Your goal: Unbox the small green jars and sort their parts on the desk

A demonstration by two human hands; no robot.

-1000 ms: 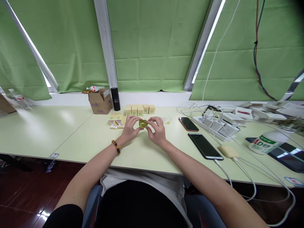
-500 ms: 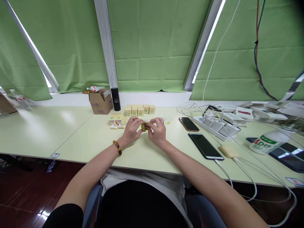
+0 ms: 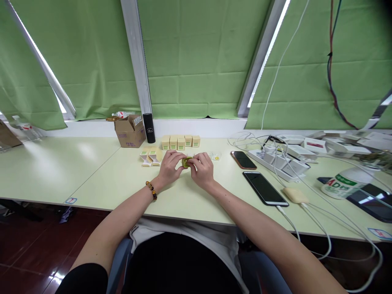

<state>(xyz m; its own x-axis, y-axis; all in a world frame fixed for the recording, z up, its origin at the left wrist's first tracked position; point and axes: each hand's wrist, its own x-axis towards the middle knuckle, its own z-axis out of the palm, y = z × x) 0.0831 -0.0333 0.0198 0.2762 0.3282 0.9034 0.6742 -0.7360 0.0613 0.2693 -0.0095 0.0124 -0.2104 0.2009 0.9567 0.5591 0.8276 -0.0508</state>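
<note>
A small round yellow-green piece (image 3: 185,163) is pinched between my two hands above the table. My left hand (image 3: 169,166) grips its left side with thumb and fingers. On the other side, the fingertips of my right hand (image 3: 203,168) press against it, hiding part of it. Two opened small cream boxes (image 3: 150,157) lie left of my left hand. Behind my hands stand several closed cream boxes (image 3: 173,142) with green labels. Just right of my right hand lies a clear plastic piece (image 3: 216,156) with a yellow spot in it.
A cardboard box (image 3: 131,132) and a black cylinder (image 3: 149,128) stand at the back left. Two phones (image 3: 265,188) lie to the right, near a power strip (image 3: 275,163) with tangled white cables. A white bottle (image 3: 347,182) lies farther right.
Both hands stay in nearly the same place, still holding the yellow-green piece. It has turned slightly between the fingers, and the right hand has shifted a little left.
</note>
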